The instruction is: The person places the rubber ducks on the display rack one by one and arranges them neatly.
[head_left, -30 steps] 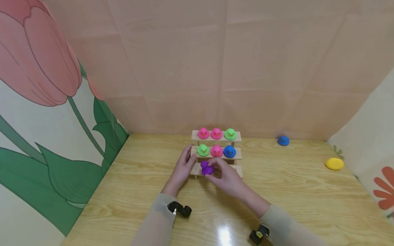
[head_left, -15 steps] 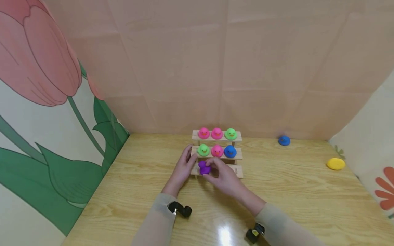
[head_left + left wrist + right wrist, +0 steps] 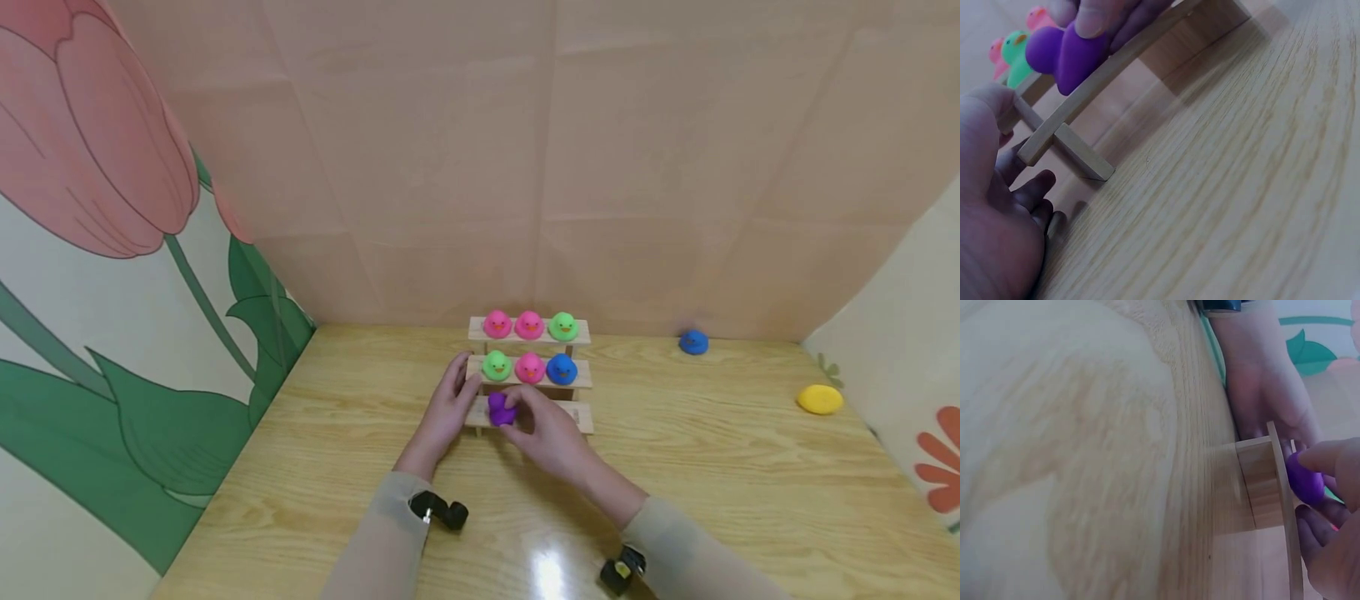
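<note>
A small three-tier wooden stand (image 3: 480,414) stands on the table. My left hand (image 3: 447,410) holds its left end; in the left wrist view the thumb (image 3: 991,100) lies at the middle shelf with fingers curled beneath. My right hand (image 3: 553,435) pinches a purple rubber duck (image 3: 500,409) between thumb and fingers, at the left part of the bottom shelf. In the left wrist view the duck (image 3: 1069,56) is against or just above that shelf. Green (image 3: 497,366), pink (image 3: 530,367) and blue (image 3: 562,368) ducks sit on the middle shelf.
Two pink ducks (image 3: 529,325) and a green duck (image 3: 563,327) line the top shelf. A blue duck (image 3: 693,342) stands by the back wall, right of the stand. A yellow duck-sized piece (image 3: 820,399) lies near the right wall. Wood-grain table (image 3: 337,467) surrounds the stand.
The purple duck, in my right hand, shifted slightly left, then slightly back right, and turned a little on the bottom shelf. My left hand stays at the stand's left end.
</note>
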The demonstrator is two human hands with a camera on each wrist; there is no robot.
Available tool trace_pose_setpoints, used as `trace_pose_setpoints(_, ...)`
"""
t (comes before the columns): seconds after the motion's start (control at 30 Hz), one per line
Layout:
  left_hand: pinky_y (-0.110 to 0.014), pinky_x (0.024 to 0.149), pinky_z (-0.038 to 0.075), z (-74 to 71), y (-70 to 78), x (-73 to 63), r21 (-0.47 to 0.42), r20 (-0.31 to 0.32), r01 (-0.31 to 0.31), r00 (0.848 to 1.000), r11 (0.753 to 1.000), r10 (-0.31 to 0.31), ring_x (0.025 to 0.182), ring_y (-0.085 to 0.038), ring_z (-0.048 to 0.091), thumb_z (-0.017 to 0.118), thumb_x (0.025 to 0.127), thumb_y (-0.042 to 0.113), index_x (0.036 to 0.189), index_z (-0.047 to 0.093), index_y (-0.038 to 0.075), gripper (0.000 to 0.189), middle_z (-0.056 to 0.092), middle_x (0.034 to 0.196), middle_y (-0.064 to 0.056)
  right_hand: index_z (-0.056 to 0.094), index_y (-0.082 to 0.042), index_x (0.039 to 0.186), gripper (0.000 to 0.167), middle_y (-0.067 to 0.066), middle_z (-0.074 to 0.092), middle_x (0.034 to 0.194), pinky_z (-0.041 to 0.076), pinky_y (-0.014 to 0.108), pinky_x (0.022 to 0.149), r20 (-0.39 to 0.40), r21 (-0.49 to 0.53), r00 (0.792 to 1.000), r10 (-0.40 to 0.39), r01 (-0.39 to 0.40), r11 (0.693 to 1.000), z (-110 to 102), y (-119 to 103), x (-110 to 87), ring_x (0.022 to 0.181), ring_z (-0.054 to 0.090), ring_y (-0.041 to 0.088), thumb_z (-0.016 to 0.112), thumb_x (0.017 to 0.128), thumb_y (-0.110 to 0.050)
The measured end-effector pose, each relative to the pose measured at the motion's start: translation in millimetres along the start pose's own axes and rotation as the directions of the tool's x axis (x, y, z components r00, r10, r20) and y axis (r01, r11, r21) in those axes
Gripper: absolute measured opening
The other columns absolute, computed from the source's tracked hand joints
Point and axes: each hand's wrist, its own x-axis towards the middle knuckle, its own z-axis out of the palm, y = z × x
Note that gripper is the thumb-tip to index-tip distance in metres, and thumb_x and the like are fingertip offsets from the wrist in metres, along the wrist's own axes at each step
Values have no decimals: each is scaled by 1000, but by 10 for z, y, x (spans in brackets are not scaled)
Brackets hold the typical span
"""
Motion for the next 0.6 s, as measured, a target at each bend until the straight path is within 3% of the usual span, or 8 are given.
trace_pose_setpoints(0.2,-52,132,31,-3,13,-18,14,-3,5,1000,1000,-5,161,-32,36,56,113,59,173,35,35,68,39,175,-13,70,-16,118,29,2,75,126,59,47,108,-16,-42,1000,-1,1,999,-7,2,-14,122,71,24,88,96,-9)
trace_pose_setpoints(0.6,-53,132,30,-4,10,-21,-9,1,1,1000,1000,-1,161,-32,36,56,113,58,172,36,37,65,39,175,-13,72,-15,107,26,-1,72,118,59,46,107,-43,-101,998,-36,32,994,-4,1,-6,119,70,22,91,92,-6)
